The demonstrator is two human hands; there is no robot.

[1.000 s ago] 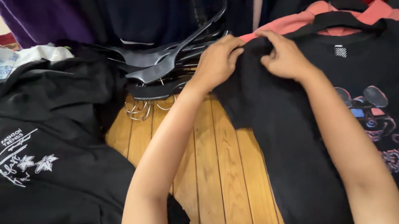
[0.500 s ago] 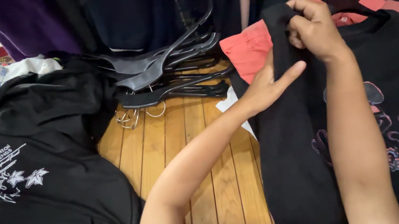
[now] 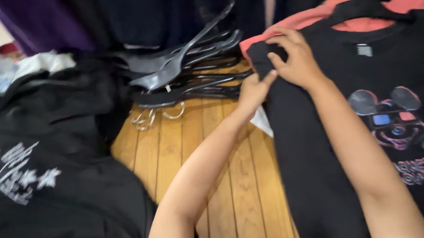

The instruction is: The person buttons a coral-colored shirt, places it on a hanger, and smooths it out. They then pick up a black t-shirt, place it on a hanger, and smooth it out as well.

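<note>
The black printed T-shirt lay flat on the wooden floor, its long axis running away from the camera, collar at the far end. The right hand pinched its left shoulder seam; the left hand gripped the sleeve edge just beside it.

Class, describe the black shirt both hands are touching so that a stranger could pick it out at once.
Start at the wooden slatted floor; the cartoon shirt lies along its right edge, on a black hanger over a coral garment. Unlike the white-printed black shirt at left, it shows a cartoon mouse wearing glasses.
</note>
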